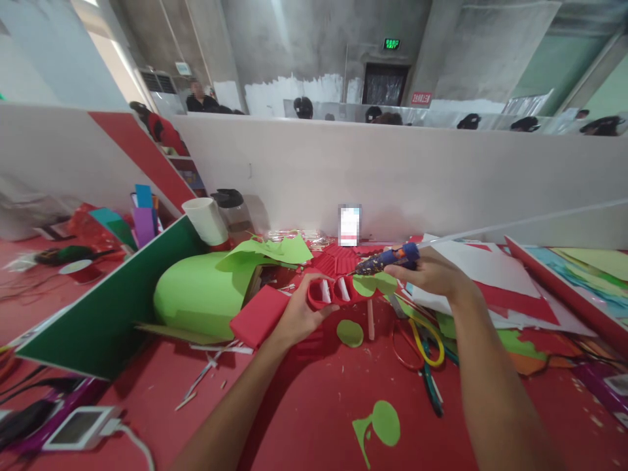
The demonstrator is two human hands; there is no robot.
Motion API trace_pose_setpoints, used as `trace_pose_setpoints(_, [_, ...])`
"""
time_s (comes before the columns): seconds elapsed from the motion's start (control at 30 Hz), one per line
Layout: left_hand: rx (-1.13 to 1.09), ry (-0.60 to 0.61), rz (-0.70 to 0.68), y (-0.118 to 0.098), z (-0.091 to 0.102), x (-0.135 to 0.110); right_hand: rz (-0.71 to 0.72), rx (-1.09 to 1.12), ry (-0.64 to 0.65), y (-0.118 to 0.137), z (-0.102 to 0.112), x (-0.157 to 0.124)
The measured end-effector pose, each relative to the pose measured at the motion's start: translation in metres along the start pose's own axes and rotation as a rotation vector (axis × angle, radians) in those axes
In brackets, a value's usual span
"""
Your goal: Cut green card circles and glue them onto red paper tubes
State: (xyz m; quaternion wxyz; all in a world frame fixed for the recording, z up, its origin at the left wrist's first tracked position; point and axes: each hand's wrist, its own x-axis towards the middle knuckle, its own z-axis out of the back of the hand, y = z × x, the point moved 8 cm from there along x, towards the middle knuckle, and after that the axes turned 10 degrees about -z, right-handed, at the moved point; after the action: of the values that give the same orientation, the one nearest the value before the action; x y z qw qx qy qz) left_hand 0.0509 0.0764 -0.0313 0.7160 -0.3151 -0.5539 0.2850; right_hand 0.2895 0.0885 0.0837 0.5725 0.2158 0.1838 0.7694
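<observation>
My left hand [300, 315] pinches a red paper craft piece [338, 290] made of joined rings with white inserts and green paper discs on its right end. My right hand [434, 273] is closed around a blue hot glue gun [390, 258], its nozzle pointing left at the red rings. A clear glue stick juts from the gun's back toward the right. A loose green paper disc [350, 332] and a small wooden stick [371, 319] lie on the red tabletop [304, 405] just below the craft piece.
A rolled green sheet [201, 294], a red paper block [259, 316], a green board [105, 307] and a paper cup [206, 220] are at left. Scissors [428, 356] and stacked paper sheets [490, 281] lie at right. Green scrap [379, 425] is near me. A white partition [392, 176] is behind.
</observation>
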Motion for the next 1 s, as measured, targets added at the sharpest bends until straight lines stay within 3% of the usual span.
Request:
trace_pose_setpoints(0.53, [0.011, 0.003, 0.01, 0.002, 0.001, 0.0, 0.019, -0.011, 0.007, 0.002, 0.002, -0.002])
trace_pose_setpoints(1.0, [0.008, -0.013, 0.001, 0.002, 0.001, 0.0, -0.081, -0.042, -0.002, -0.01, 0.005, -0.007])
